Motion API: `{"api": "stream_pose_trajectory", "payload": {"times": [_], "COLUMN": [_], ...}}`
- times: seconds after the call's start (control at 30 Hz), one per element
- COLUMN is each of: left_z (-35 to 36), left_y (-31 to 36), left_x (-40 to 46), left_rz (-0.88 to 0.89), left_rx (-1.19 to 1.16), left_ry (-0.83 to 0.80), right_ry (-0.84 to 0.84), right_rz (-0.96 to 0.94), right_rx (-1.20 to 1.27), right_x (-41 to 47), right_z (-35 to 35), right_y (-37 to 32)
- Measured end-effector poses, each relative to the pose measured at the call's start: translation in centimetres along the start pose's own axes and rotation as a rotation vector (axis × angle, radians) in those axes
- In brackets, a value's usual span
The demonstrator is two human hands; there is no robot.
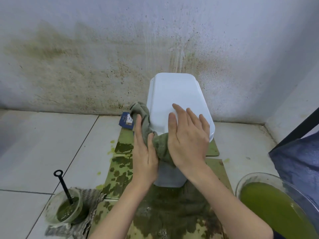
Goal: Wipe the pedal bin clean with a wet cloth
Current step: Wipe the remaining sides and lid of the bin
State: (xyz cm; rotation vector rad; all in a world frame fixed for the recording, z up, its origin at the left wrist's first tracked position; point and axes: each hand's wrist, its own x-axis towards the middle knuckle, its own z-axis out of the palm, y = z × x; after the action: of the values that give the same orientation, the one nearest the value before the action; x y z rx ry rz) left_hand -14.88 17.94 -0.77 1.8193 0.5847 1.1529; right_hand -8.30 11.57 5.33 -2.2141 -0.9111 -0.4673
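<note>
A white pedal bin (172, 94) stands on stained cardboard against the wall, its lid down. A grey-green wet cloth (146, 121) drapes over the lid's front left corner and hangs down the bin's left side. My left hand (145, 152) presses the cloth against the bin's left side, fingers straight, thumb over the fabric. My right hand (188, 137) lies flat on the front of the lid, fingers straight, its palm over the cloth's lower end. The bin's front face is mostly hidden behind my hands.
Green-stained cardboard (120, 169) covers the floor under the bin. A small tub of green sludge with a black stick (67, 206) sits on a rag at lower left. A bowl of green liquid (269, 204) is at lower right. A blue booklet (126, 120) lies left of the bin.
</note>
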Motion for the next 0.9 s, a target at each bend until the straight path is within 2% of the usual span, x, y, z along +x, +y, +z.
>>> {"api": "stream_pose_trajectory", "payload": {"times": [0.1, 0.23, 0.3, 0.5, 0.57, 0.67, 0.7, 0.8, 0.9], "left_z": [0.4, 1.8, 2.6, 2.3, 1.3, 0.6, 0.8, 1.4, 1.1], "left_y": [-0.4, 1.1, 1.2, 0.0, 0.0, 1.3, 1.7, 2.2, 1.3], "left_x": [1.5, 4.5, 5.7, 6.1, 6.7, 8.5, 8.6, 7.3, 7.9], "left_rz": [-0.037, 0.204, 0.266, 0.525, 0.517, 0.333, 0.32, 0.407, 0.458], "left_rx": [-0.056, 0.048, 0.069, 0.308, 0.35, 0.273, 0.252, 0.239, 0.233], "left_ry": [0.055, 0.015, 0.004, 0.157, 0.169, 0.131, 0.1, 0.04, 0.018], "right_ry": [-0.038, -0.127, -0.138, -0.143, -0.128, -0.124, -0.134, -0.157, -0.217], "right_rz": [0.011, 0.033, 0.049, 0.065, 0.069, 0.12, 0.149, 0.2, 0.17], "right_rx": [-0.032, -0.048, -0.054, -0.05, -0.032, 0.037, 0.064, 0.129, 0.216], "right_x": [1.0, 4.2, 6.2, 9.0, 8.7, 9.4, 9.9, 10.9, 10.9], "right_z": [0.0, -0.6, -1.0, -0.4, -0.2, 0.1, 0.2, -0.1, -1.0], "right_y": [-0.1, 0.0, 0.2, 0.3, 0.1, -0.3, -0.5, -0.9, -0.8]}}
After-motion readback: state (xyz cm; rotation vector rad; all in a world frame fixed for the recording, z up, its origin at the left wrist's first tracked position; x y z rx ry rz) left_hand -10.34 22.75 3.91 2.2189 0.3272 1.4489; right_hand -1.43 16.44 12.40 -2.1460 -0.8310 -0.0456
